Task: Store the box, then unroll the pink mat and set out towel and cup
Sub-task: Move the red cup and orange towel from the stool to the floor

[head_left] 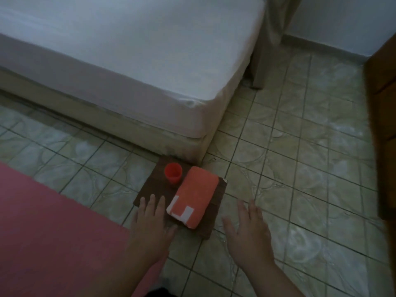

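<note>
Pink foam mat (49, 228) — unrolled flat on the tiled floor (300, 168), filling the lower left, its right edge passing under the left forearm.

Folded orange towel with white patches (194, 200) — lying lengthwise on the right half of a dark brown square board (150, 189), white-patched end nearest the viewer, just beside the left fingertips and not touching them.

Small red-orange plastic cup (173, 173) — upright on the far left part of the same board, open top up, just beside the towel's far end, beyond the left fingertips and apart from them.

Left hand (151, 219) — palm down, fingers straight and slightly spread, tips lying over the near left edge of the board; holding nothing; contact with the board not certain.

Right hand (246, 228) — palm down over bare tiles to the right of the board, fingers extended and spread, holding nothing, apart from towel and board.

White-sheeted mattress on a pale base (128, 61) — corner reaching down to the board's far edge.

Brown wooden furniture (383, 103) — along the right margin.
</note>
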Tool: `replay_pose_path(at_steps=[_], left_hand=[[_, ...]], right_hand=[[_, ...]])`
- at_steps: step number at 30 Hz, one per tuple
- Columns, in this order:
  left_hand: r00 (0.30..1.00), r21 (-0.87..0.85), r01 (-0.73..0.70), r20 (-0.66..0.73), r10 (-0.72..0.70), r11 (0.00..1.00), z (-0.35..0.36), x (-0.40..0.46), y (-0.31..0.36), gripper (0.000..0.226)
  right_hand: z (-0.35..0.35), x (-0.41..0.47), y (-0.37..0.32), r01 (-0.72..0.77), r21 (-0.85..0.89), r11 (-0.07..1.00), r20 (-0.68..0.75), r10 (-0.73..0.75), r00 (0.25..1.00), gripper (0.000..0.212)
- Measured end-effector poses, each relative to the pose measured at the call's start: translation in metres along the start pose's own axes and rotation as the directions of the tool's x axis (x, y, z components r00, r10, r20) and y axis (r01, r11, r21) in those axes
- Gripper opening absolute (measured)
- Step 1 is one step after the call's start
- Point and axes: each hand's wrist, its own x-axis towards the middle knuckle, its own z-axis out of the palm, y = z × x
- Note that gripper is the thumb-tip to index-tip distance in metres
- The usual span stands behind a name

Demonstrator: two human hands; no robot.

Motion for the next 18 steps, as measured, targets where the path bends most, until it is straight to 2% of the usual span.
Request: replay_pose_path(at_steps=[4, 6, 8, 13, 18], left_hand=[[0.996, -0.213, 0.054, -0.061, -0.068, 0.976, 0.042, 0.08, -0.028, 0.101], [0.99, -0.341, 0.091, -0.07, -0.122, 0.935, 0.066, 0.124, -0.045, 0.11], [0.987, -0.401, 0.074, -0.101, -0.125, 0.913, 0.094, 0.165, -0.061, 0.116], [0.98, -0.497, -0.118, -0.196, 0.022, 0.859, 0.156, 0.24, -0.091, 0.129], [0.936, -0.566, -0.323, -0.31, 0.167, 0.758, 0.193, 0.28, -0.103, 0.13]], right_hand=[[0.069, 0.074, -0.011, 0.057, 0.067, 0.996, -0.041, -0.054, 0.998, 0.075], [0.108, 0.108, -0.015, 0.082, 0.067, 0.994, -0.05, -0.078, 0.996, 0.074], [0.144, 0.142, -0.018, 0.097, 0.046, 0.994, -0.057, -0.094, 0.994, 0.075], [0.22, 0.21, -0.023, 0.105, -0.041, 0.994, -0.138, -0.109, 0.984, 0.079], [0.266, 0.25, -0.027, 0.1, -0.105, 0.989, -0.215, -0.121, 0.969, 0.084]])
